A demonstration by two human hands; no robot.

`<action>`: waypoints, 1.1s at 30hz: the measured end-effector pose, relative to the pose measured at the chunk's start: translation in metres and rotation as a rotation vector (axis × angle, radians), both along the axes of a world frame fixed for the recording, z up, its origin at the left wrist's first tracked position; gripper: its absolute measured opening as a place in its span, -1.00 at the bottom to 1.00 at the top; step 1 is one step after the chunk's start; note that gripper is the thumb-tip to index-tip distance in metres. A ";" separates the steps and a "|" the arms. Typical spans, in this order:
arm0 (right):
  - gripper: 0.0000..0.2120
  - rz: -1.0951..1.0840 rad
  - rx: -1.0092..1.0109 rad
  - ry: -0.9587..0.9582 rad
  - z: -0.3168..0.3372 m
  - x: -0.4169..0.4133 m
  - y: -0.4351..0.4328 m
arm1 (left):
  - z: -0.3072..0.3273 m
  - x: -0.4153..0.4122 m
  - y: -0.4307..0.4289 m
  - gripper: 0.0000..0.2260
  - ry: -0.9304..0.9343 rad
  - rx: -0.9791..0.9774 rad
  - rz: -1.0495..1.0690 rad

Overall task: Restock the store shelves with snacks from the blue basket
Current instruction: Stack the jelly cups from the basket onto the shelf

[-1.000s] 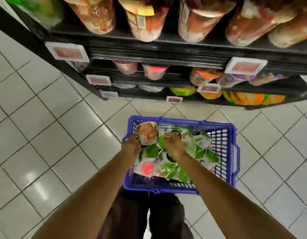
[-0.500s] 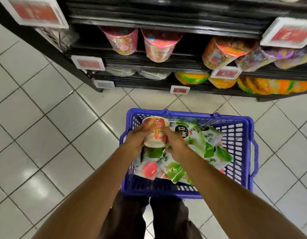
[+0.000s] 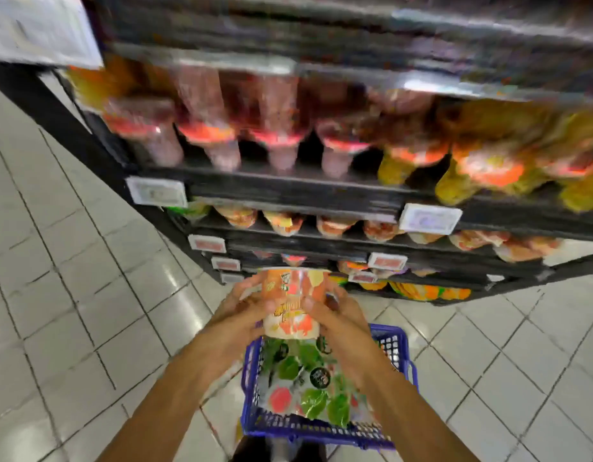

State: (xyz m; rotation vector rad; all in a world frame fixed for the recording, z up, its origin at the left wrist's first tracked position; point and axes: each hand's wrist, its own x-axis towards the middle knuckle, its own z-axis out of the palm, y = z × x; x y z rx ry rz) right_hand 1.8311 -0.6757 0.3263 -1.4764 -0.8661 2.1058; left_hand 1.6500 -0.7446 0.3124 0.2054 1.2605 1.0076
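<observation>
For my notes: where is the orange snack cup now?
In the head view, the orange-and-white printed snack cup is at centre, held between the left hand and right hand, above the blue plastic basket.

orange-and-white snack cup [image 3: 293, 305], held in air just over blue basket [image 3: 308, 428] on floor [image 3: 88, 295]; inside, snack bags [image 3: 313, 401] with green print.

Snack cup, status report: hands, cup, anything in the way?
Fingers of left hand and right hand grip the snack cup. Cup held over the blue basket, short of the shelves. Nothing seen between; shelves blurred.
</observation>
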 end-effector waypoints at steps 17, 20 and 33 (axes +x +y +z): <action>-0.18 0.154 1.372 0.473 0.657 -0.035 0.058 | 0.661 -0.011 0.030 -0.17 0.833 1.273 0.289; -0.34 0.145 1.528 0.575 0.744 -0.043 0.052 | 0.753 -0.022 0.037 -0.35 0.871 1.426 0.325; -0.49 -0.406 2.036 0.146 1.040 -0.129 0.079 | 1.043 -0.086 0.085 -0.58 1.240 1.569 0.471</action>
